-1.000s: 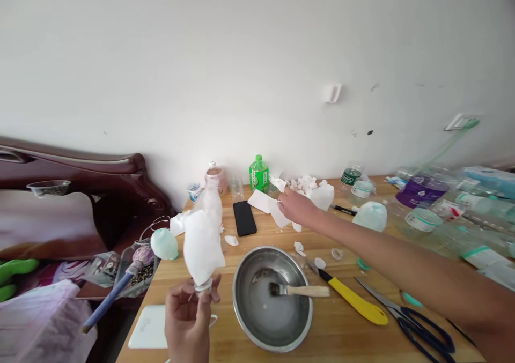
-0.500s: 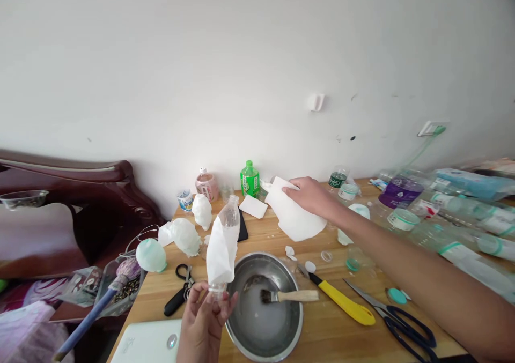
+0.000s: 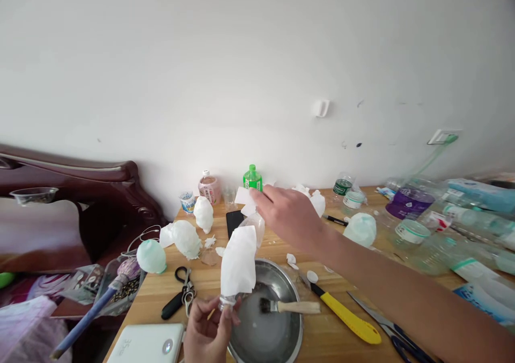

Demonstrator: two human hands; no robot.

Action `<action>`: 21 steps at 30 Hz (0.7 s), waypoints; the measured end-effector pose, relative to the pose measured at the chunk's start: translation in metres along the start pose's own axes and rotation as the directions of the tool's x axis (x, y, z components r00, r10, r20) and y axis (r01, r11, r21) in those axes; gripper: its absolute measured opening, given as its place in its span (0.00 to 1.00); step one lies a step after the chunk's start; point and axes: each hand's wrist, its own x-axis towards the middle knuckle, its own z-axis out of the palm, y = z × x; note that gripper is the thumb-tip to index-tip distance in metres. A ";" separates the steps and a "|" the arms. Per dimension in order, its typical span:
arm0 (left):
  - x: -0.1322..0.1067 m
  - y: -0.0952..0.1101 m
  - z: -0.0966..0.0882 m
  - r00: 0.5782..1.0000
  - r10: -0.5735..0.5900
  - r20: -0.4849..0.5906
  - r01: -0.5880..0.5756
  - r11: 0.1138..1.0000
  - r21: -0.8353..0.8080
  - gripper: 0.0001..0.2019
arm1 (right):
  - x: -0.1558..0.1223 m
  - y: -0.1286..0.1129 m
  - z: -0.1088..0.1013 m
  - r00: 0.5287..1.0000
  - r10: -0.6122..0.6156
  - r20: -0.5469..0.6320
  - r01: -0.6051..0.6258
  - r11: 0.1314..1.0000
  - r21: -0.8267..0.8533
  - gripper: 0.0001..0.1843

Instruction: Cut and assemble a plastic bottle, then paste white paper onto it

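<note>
My left hand (image 3: 213, 328) is closed around the neck of a clear plastic bottle (image 3: 259, 229), low over the near left rim of a metal bowl (image 3: 298, 320). The bottle tilts away from me, and a white paper sheet (image 3: 238, 261) covers much of its side. Beyond its far end, my right hand (image 3: 284, 213) pinches a small piece of white paper (image 3: 244, 195), fingers closed; part of the paper is hidden. Milky liquid fills the bottom of the bowl. A wooden-handled brush (image 3: 298, 307) lies across the bowl, its dark bristles inside.
Right of the bowl lie a yellow-handled knife (image 3: 350, 317) and scissors (image 3: 396, 333). Paper-covered lumps (image 3: 185, 238), keys (image 3: 187, 293) and a white power bank (image 3: 147, 344) are at left. Behind stand a green bottle (image 3: 252, 179) and pink bottle (image 3: 209, 187). Plastic bottles (image 3: 434, 250) crowd the right.
My right hand has moved left, from a large white sheet to the small paper piece. The white rectangle that lay by the phone is gone from there. The bottle has shifted right over the bowl.
</note>
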 end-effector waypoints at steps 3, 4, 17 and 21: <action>0.002 0.003 -0.002 0.993 -0.116 0.019 0.116 0.993 -0.001 0.22 | -0.004 -0.012 0.000 0.994 -0.079 0.079 0.078 0.997 0.012 0.16; 0.003 0.004 -0.002 0.985 -0.170 0.035 0.170 0.985 -0.006 0.23 | -0.006 -0.016 0.001 0.991 -0.095 0.095 0.094 0.995 0.015 0.17; 0.007 0.007 -0.004 0.962 -0.269 0.056 0.273 0.959 -0.079 0.23 | -0.034 -0.045 0.001 0.957 -0.055 0.286 -0.049 0.937 0.345 0.31; 0.008 0.008 -0.006 0.949 -0.305 0.076 0.312 0.943 -0.112 0.23 | -0.044 -0.040 -0.008 0.970 -0.199 0.143 0.112 0.879 0.463 0.34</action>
